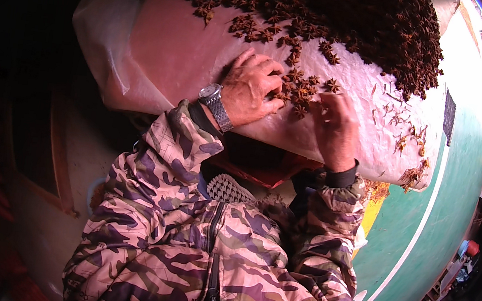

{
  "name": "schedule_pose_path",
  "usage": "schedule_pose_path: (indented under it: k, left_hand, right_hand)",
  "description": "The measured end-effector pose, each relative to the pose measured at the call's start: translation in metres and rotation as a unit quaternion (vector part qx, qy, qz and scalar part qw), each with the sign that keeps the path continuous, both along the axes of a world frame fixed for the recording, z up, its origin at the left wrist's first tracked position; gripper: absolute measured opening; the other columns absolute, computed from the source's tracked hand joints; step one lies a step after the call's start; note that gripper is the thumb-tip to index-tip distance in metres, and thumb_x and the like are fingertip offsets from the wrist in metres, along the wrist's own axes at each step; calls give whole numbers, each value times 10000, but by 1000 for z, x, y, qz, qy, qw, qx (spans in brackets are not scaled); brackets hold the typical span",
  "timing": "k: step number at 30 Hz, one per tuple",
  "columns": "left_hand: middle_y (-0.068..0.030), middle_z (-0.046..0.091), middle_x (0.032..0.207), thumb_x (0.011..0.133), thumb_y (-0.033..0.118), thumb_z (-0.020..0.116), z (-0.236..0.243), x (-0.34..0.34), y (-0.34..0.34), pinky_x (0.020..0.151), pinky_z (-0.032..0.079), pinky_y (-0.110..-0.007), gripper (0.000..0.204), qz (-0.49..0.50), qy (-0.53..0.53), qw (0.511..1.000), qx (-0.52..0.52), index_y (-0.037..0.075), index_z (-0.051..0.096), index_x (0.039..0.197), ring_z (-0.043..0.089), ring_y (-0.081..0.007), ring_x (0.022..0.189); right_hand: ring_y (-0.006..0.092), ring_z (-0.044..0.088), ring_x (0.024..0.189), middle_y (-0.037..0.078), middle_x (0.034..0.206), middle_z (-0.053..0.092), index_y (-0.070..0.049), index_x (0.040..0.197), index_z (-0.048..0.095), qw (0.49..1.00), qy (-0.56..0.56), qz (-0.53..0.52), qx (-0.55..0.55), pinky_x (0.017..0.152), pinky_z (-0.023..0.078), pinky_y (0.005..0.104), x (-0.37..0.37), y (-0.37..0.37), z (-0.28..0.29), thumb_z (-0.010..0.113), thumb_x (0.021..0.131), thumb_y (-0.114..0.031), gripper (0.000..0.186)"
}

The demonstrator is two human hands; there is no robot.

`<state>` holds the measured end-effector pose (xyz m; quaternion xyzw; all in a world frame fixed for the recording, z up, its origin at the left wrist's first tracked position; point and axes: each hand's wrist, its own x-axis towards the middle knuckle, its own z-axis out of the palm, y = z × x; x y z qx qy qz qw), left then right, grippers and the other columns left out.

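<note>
Star anise (301, 90) lay clustered between the left hand (251, 88), fingers curled against it, and the blurred right hand (334, 123); I couldn't tell whether either pinched any. Stalk scraps (416, 173) cluttered the sheet (175, 52) near four o'clock. Most seemed left, in a heap (382, 29) from twelve to two o'clock.

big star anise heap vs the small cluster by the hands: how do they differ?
Size: the heap spreads across the far side of the sheet; the cluster is only a small group of pods.
Density: the heap is piled thick and dark; the cluster is loose enough to pick out single stars.
Place: the cluster lies between the left hand and right hand; the heap lies beyond both.
Shared: brown, star-shaped pods.
</note>
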<state>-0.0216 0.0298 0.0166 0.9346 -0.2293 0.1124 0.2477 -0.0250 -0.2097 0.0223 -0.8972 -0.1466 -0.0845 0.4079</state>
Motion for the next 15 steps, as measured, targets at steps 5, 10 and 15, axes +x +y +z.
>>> schedule_pose_path:
  k: [5, 10, 15]
  left_hand:
    - [-92, 673, 1249, 782, 184, 767, 1, 11, 14, 1160, 377, -488, 141, 12, -11, 999, -36, 104, 719, 888, 582, -318, 1234]
    - [-81, 664, 1194, 705, 93, 664, -6, 17, 22, 1114, 395, -470, 247, 23, -26, 999, -35, 95, 710, 948, 579, -310, 1197]
    - [-123, 641, 1266, 759, 130, 754, -5, 16, -5, 1094, 440, -477, 280, 5, -45, 996, -79, 73, 716, 1031, 559, -352, 1232]
  right_hand:
    - [384, 691, 869, 145, 1066, 663, -86, 1106, 700, 996, -15, 36, -75, 719, 561, 432, -4, 4, -10, 725, 908, -124, 203]
    - [390, 693, 889, 129, 1090, 667, -117, 1099, 706, 991, -62, -33, -111, 733, 568, 444, 2, -2, -13, 667, 917, -76, 190]
    - [348, 705, 828, 127, 1070, 665, -119, 1099, 716, 993, -49, -78, -70, 695, 563, 426, 3, 2, -6, 697, 938, -110, 162]
